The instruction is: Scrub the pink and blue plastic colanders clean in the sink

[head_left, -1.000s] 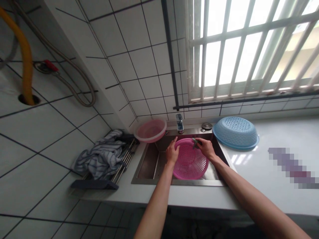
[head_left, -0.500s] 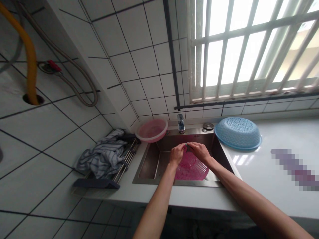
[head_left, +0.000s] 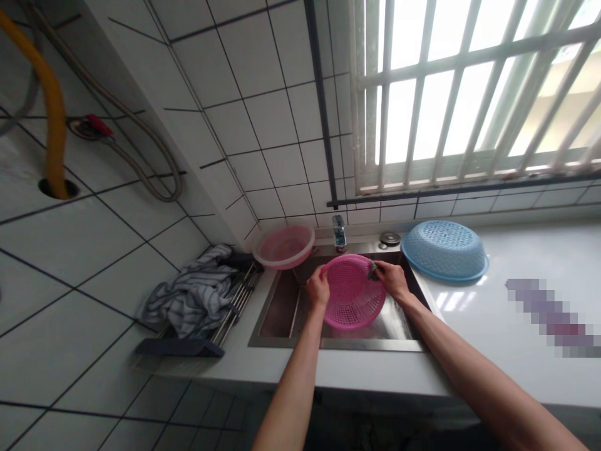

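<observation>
Over the steel sink (head_left: 370, 344), the left hand (head_left: 318, 289) clasps the pink colander (head_left: 352, 297) while, opposite, the right hand (head_left: 392, 280) pinches a small green item (head_left: 374, 272) at its rim!

White c'top (head_left: 479, 338) has blue basket (head_left: 445, 252) R & metal rack (head_left: 235, 304) L.

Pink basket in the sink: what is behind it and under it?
Behind the pink basket stands the tap, on the back rim of the sink. Sink floor shows to the basket's right; what lies directly under the basket is covered and cannot be made out.
</observation>
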The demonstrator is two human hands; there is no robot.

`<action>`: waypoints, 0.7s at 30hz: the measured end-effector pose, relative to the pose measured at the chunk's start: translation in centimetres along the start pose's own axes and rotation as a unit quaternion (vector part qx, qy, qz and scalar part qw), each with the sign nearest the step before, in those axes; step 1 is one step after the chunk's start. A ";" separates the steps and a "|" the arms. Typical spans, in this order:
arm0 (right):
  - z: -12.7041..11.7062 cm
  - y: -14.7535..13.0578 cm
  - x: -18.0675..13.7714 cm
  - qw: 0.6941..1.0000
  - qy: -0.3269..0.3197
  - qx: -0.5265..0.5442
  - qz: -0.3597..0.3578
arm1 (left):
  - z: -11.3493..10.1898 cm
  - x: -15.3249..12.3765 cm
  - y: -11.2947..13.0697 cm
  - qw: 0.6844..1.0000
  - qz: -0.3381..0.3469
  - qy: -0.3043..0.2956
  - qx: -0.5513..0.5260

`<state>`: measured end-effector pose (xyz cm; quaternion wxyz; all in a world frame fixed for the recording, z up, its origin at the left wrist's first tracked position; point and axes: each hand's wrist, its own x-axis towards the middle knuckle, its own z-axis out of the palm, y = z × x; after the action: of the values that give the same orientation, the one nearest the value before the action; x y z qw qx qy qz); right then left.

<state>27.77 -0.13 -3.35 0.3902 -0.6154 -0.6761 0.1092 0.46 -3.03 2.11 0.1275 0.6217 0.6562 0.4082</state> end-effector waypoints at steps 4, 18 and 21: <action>0.2 -1.0 -0.3 0.998 -0.019 -0.047 -0.026 | 0.5 -0.2 0.3 0.999 0.035 -0.036 0.002; 1.5 -5.3 -0.8 0.981 -0.069 -0.040 -0.178 | 1.9 -0.8 1.4 0.982 0.101 -0.152 0.045; 0.8 -4.3 -0.2 0.990 -0.041 -0.032 -0.135 | 1.3 -0.4 1.1 0.992 0.068 -0.107 0.026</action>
<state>24.02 -1.03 -1.28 0.3536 -0.5257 -0.7714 0.0591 2.19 -3.05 1.89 0.1530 0.7084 0.6050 0.3298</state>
